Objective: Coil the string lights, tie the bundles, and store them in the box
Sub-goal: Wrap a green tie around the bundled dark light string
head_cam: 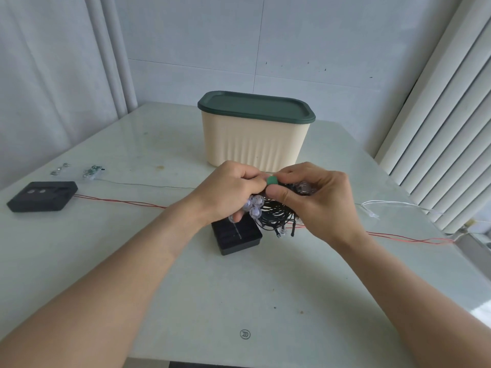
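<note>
Left hand (228,189) gripping coiled lights (273,213), right hand (316,197) pinching green tie (272,180), lidded box (255,134) at 12 o'clock on bench (239,288)

Home room: pale table (186,274), curtain (53,75), window blinds (451,128).

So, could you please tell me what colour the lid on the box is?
Dark green lid, on a cream box; head view.

The hands hide most of the green tie (272,180), and the red wire (414,238) leaves past the desk edge.
</note>
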A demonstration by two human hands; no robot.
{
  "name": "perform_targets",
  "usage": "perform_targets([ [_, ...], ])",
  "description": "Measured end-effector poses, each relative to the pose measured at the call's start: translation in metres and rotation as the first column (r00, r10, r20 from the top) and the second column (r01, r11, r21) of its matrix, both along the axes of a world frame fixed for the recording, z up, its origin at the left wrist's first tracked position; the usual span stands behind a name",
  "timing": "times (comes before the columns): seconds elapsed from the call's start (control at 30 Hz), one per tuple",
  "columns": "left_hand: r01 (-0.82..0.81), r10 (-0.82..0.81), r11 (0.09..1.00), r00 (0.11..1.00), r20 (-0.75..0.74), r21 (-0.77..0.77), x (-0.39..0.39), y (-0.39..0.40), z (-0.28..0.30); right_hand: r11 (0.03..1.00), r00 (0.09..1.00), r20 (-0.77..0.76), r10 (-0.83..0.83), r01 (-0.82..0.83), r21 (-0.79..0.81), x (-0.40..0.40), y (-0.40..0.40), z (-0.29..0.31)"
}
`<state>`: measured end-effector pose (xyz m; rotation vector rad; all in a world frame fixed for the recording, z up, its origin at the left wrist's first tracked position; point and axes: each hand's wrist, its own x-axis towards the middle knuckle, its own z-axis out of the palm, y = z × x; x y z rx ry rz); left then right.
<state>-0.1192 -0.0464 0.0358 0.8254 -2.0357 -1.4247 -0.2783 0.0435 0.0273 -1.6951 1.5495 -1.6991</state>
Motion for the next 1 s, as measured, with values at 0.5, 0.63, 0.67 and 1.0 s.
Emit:
perform_targets([
  [0.5, 0.224, -0.238, 0.965, 0.966, 0.098, 0.134, 0.002, 0.013, 0.01, 0.964, 0.966, -0.042, 0.254, -0.249, 0.096, -0.021, 0.006, 0.01],
  [0.63, 0.227, -0.238, 0.971, 0.953, 0.189, 0.08, 0.002, 0.013, 0.011, 0.964, 0.955, -0.147, 0.257, -0.242, 0.112, -0.021, 0.008, 0.013],
  [0.67, 0.218, -0.226, 0.974, 0.957, 0.181, 0.067, 0.001, 0.013, 0.01, 0.963, 0.955, -0.139, 0.262, -0.248, 0.106, -0.021, 0.008, 0.013],
  [1.0, 0.031, 0.002, 0.986, 0.98, 0.201, -0.163, -0.009, 0.016, 0.001, 0.956, 0.939, -0.226, 0.259, -0.215, 0.201, -0.025, 0.003, 0.01],
])
